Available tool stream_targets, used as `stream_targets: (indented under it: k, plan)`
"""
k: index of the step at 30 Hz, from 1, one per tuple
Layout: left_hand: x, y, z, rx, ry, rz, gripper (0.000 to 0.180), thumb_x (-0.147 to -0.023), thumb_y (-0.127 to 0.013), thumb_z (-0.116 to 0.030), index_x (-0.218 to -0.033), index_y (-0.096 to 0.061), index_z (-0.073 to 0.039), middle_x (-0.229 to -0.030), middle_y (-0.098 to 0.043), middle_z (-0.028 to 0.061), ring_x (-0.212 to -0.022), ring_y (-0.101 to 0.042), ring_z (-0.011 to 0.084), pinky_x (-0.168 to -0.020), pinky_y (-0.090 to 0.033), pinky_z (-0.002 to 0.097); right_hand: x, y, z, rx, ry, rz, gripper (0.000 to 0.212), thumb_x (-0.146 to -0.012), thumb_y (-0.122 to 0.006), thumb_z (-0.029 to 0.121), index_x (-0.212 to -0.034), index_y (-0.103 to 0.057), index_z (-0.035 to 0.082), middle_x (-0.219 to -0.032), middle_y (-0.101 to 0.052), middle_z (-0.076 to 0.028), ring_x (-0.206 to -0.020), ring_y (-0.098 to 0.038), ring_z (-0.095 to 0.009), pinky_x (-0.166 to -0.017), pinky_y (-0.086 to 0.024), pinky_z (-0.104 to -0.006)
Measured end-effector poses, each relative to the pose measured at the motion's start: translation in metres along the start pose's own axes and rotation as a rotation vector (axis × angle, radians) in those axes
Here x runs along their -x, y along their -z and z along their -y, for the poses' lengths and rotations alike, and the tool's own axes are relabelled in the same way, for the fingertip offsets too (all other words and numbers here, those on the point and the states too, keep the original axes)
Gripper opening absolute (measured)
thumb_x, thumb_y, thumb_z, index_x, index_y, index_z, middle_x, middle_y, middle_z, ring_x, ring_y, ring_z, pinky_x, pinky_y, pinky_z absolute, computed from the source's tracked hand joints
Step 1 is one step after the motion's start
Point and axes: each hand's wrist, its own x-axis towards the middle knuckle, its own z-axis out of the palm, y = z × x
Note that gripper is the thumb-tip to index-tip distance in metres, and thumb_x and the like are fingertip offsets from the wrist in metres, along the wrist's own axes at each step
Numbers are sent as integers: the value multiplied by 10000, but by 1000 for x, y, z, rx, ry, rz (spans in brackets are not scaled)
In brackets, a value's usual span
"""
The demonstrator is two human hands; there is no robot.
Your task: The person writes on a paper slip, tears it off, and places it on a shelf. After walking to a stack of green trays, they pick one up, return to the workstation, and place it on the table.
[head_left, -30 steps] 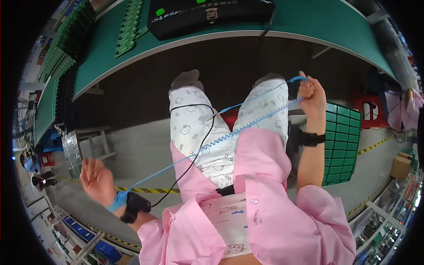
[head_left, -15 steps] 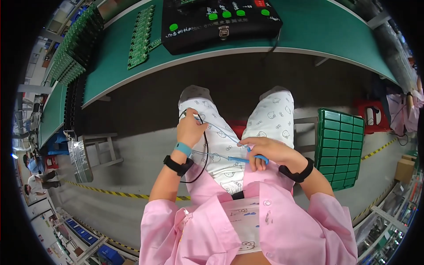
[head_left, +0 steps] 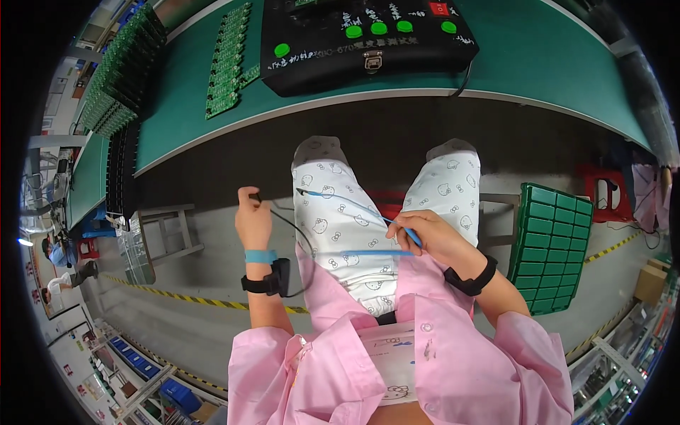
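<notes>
My left hand (head_left: 253, 221) is out to the left, beside my left knee, its fingers closed on the dark end of a thin black cable (head_left: 309, 244). That cable loops back toward the black band (head_left: 268, 278) on my left forearm. A light-blue wrist strap (head_left: 261, 256) sits just above the band. Over my lap, my right hand (head_left: 433, 239) is closed around a blue cord (head_left: 365, 253). One length of it stretches toward my left wrist, blurred. Another length (head_left: 347, 200) runs over my left thigh to a dark tip.
Ahead is a green-topped table (head_left: 531, 78) with a black case (head_left: 368, 60) bearing green buttons. Green circuit boards (head_left: 228, 64) lie left of it, and more stand in a rack (head_left: 120, 78). A green compartment tray (head_left: 552, 248) is at my right, near a red stool (head_left: 605, 195).
My left hand has moved left, away from my right hand and off my thigh. The blue cord is pulled out straighter. My right hand stays over my lap.
</notes>
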Motion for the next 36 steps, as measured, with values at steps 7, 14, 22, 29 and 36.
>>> stream_targets:
  k: [7,14,22,29,36]
  plan:
    - [14,-35,-78,628,686,1123,371,-891,-549,-326,-1079,-585,-8,-880,-656,72,-613,-599,157,-547,-461,273,10,5,-5,244,288,266,260,-936,-486,128,-853,-665,-42,-787,-615,-66,-728,-564,-130,-623,-454,-258]
    - [51,-57,-148,935,523,1143,247,-939,-436,-248,-1027,-571,-61,-787,-654,71,-608,-620,169,-561,-485,308,13,16,-22,444,245,71,248,-943,-494,162,-989,-646,-29,-879,-628,-83,-827,-606,-163,-733,-491,-268]
    - [81,-58,-180,574,-73,1113,161,-886,-426,-160,-842,-556,-76,-652,-613,82,-540,-592,165,-478,-456,324,10,4,17,-104,515,-284,337,-981,-424,199,-1211,-516,-29,-958,-601,-89,-895,-590,-203,-833,-472,-316]
    - [58,-73,-174,963,276,1559,160,-842,-459,-145,-797,-566,-37,-639,-603,92,-511,-573,147,-398,-420,328,11,0,27,-207,502,-182,344,-992,-415,211,-1205,-515,-40,-851,-528,-49,-807,-499,-163,-732,-423,-304]
    - [32,-85,-167,1057,112,1455,160,-854,-562,-149,-934,-594,-14,-905,-654,140,-791,-636,221,-706,-546,311,10,20,24,-342,603,-174,361,-986,-435,198,-1246,-491,-46,-786,-474,-21,-706,-416,-106,-625,-365,-242]
